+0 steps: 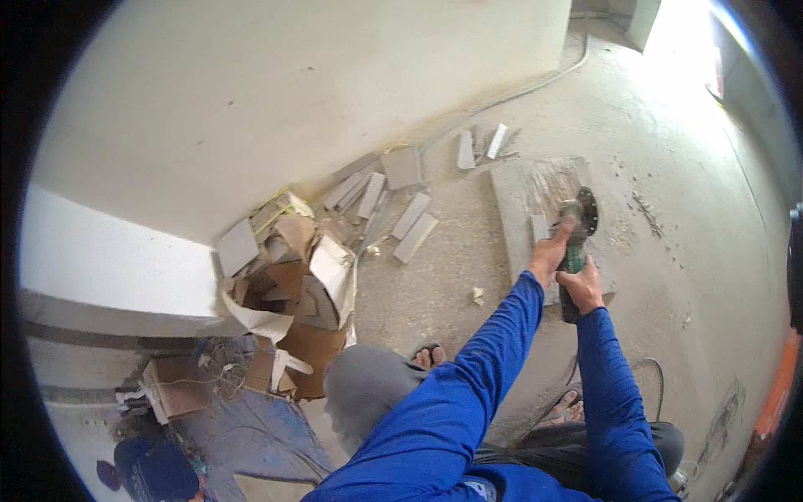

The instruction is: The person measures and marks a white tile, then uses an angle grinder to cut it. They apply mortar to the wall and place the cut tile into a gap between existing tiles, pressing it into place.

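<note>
An angle grinder (574, 258) with a green and dark body is held in both of my hands, out in front of me near the floor. Toward its head, my left hand (552, 251) is closed around the front part. My right hand (584, 286) wraps the body behind it. The dark cutting disc (589, 212) stands on edge at the far end, with light marks round its rim. Under the tool lies a dusty grey slab (520, 194). A narrow pale tile strip (539, 227) rests on the slab beside my left hand.
Cut tile strips (411, 215) and a square tile piece (402, 167) lie along the wall. A torn cardboard box (333, 272) holds tile scraps at left. A cable (535, 84) follows the wall. Rubble (647, 212) lies right of the slab; a blue sheet (242, 439) spreads lower left.
</note>
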`<state>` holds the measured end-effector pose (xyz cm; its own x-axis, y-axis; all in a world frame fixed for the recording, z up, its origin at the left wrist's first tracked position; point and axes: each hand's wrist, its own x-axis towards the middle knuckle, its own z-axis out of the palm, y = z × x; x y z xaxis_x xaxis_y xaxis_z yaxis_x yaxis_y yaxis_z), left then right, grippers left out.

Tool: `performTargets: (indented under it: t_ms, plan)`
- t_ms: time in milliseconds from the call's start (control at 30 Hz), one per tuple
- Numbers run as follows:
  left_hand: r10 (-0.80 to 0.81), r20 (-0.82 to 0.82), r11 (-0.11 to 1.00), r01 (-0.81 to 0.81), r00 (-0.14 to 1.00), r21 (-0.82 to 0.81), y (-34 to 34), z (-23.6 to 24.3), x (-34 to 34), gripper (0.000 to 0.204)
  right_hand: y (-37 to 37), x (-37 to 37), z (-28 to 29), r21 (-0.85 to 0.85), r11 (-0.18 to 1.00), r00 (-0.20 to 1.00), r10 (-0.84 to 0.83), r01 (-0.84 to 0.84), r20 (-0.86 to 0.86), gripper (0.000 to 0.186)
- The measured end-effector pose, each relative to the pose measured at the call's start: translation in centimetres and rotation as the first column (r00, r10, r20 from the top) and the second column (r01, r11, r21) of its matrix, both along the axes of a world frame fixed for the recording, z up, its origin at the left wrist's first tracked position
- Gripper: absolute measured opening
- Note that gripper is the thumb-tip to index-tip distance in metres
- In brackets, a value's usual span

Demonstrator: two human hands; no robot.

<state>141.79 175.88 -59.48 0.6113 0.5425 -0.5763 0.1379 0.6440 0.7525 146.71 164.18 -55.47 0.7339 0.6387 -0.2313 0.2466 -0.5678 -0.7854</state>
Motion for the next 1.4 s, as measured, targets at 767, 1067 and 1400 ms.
performTargets:
  t_ms: [767, 1067, 1400]
  plan:
    - [0.239, 0.087, 0.969, -0.231, 0.967, -0.092, -1.8, 3.6, 0.3, 0.088, -1.0, 0.6, -1.4, 0.119, 0.991, 0.998, 0.063, -0.066, 0.030, 0.060]
    - [0.099, 0.032, 0.982, -0.093, 0.995, -0.166, -5.6, 1.8, 1.7, 0.081, -5.1, 0.1, -1.3, -0.065, 0.990, 0.991, -0.122, 0.125, 0.048, 0.069]
    - [0.204, -0.069, 0.973, -0.210, 0.977, -0.098, -3.7, -0.2, 0.4, 0.087, -2.8, -0.8, -3.0, -0.128, 0.992, 0.993, 0.006, 0.010, 0.118, 0.089]
